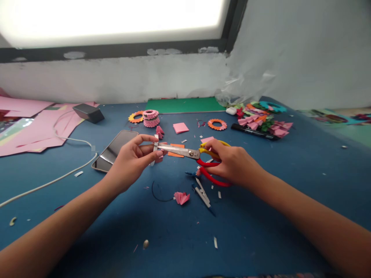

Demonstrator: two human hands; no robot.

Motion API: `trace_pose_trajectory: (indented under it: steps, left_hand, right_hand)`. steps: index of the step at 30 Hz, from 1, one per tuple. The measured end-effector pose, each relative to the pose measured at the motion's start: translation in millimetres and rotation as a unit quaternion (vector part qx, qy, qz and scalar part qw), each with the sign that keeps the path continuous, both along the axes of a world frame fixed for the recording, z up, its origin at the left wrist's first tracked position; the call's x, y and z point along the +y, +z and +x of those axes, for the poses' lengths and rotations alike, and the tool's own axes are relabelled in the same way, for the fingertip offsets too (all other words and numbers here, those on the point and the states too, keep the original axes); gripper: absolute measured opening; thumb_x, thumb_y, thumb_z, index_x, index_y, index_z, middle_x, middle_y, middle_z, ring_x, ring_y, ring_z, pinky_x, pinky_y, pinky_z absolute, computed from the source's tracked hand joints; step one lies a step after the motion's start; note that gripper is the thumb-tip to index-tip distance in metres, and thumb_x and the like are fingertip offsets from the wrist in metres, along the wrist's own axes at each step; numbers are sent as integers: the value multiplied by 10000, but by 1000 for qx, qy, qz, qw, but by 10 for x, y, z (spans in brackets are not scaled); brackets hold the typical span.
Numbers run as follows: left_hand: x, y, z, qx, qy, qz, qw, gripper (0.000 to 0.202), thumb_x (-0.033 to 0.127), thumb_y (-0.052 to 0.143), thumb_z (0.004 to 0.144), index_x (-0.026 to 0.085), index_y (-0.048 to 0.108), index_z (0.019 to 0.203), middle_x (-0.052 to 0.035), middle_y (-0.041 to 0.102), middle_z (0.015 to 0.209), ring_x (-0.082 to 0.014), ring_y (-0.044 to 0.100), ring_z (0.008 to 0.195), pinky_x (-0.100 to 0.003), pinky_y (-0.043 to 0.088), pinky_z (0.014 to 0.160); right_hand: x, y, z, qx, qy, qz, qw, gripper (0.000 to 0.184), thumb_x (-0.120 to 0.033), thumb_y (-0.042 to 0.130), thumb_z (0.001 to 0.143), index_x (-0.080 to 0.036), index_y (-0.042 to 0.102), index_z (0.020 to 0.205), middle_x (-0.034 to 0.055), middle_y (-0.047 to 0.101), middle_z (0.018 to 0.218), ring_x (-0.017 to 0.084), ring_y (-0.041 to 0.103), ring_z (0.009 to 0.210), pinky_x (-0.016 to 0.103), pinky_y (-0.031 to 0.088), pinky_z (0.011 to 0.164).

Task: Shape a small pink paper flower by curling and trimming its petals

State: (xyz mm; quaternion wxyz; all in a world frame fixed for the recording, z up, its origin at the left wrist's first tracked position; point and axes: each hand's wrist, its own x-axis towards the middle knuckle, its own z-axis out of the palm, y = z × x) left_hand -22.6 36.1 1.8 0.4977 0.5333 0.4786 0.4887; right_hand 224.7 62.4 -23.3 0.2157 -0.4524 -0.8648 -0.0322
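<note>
Nearest, a small roundish object and a white scrap are lying on the blue worktop. Beyond them, a pink pleated paper piece is resting beside a curved dark strand, left of a blue-and-white tool. Above these, the left hand is pinching a white strip between thumb and fingers, while the right hand is gripping the red-and-yellow handles of the scissors, whose blade tips are reaching the strip; whether they are cutting, I cannot tell. A phone is lying just beyond the left forearm. Farther back, a pink paper square, an orange scalloped ring and a green sheet are lying before the wall.
</note>
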Motion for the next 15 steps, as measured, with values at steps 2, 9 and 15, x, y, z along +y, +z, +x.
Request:
trace_pose_trajectory:
  steps: [2,9,15]
  left_hand:
    - [0,-2,-2,1,5,-3,1000,271,140,686,723,172,540,949,-43,734,811,-148,679,732,-284,527,732]
    - [1,-8,-13,4,4,-2,1000,260,146,694,720,167,557,939,-48,736,828,-150,682,738,-284,529,732]
    - [1,-9,-11,9,-1,11,1000,214,161,703,717,170,546,861,-37,731,789,-173,693,787,-296,534,742]
  right_hand:
    - [-3,-6,0,-6,-3,10,1000,467,-543,657,707,-190,519,979,59,695,823,230,659,633,285,420,499]
    - [-6,-3,19,-3,11,44,999,364,-458,667,732,-194,547,952,41,693,795,199,654,611,263,414,494]
    - [3,1,30,-15,5,26,1000,344,-394,688,729,-191,556,974,44,692,799,208,656,612,269,412,497]
